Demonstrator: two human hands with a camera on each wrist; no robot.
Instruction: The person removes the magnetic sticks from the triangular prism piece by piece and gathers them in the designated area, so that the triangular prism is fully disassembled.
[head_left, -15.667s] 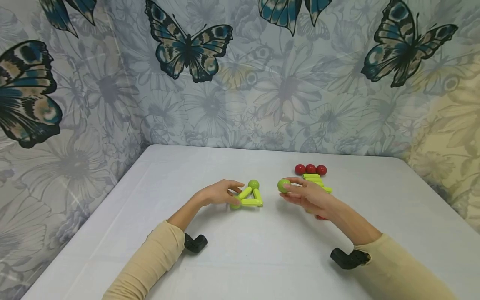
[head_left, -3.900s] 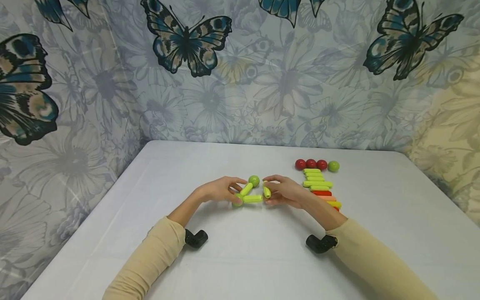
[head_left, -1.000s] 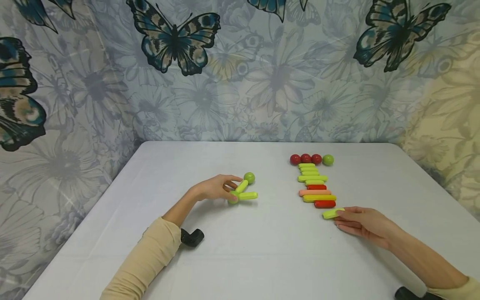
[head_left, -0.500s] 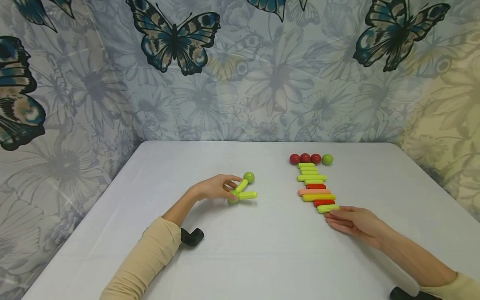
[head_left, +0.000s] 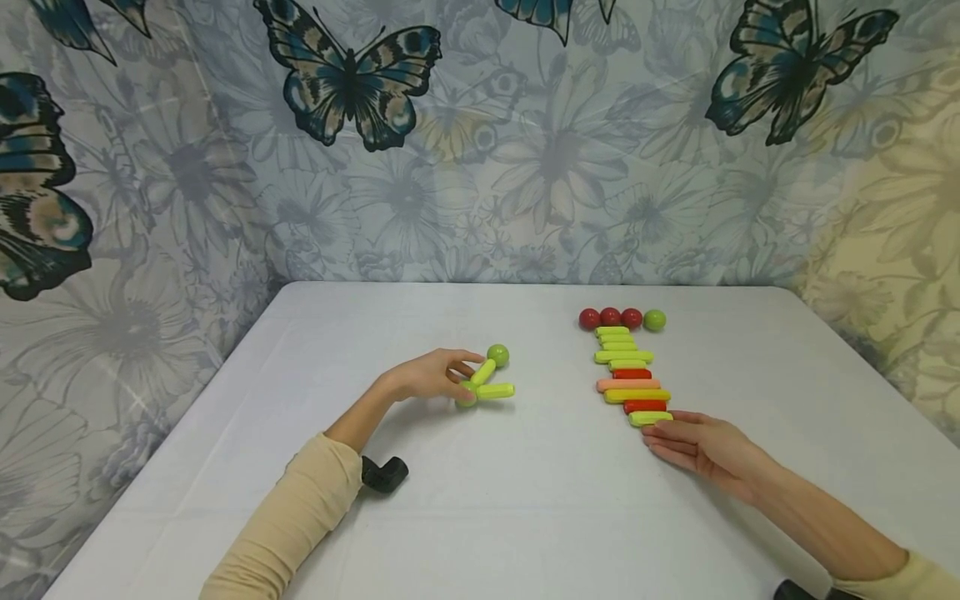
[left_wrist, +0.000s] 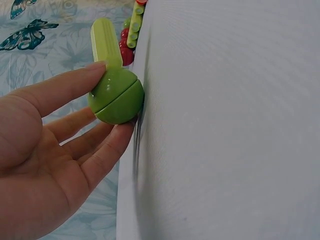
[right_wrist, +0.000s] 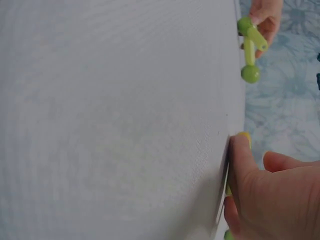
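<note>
My left hand [head_left: 431, 375] pinches a green ball [left_wrist: 117, 95] between thumb and fingers, just at the table. Two lime rods stick out from that ball: one [head_left: 497, 391] points right, the other [head_left: 483, 372] runs back to a second green ball [head_left: 498, 355]. At the right, my right hand [head_left: 708, 450] has its fingers around the right end of a short lime rod [head_left: 649, 418], the nearest piece of a column of rods. In the right wrist view this rod is mostly hidden by the hand.
Beyond the held rod lie a red rod [head_left: 645, 407], a yellow rod [head_left: 636, 396], a pink rod [head_left: 628, 385], another red rod [head_left: 632, 374] and several lime rods [head_left: 624, 357]. Red balls [head_left: 611, 317] and a green ball [head_left: 655, 320] line up behind them on the white table [head_left: 480, 500].
Since about four seconds ago, the right hand has taken a lime rod off the left hand's assembly to the column's near end. Lately it slid slightly left. The left hand keeps still.
</note>
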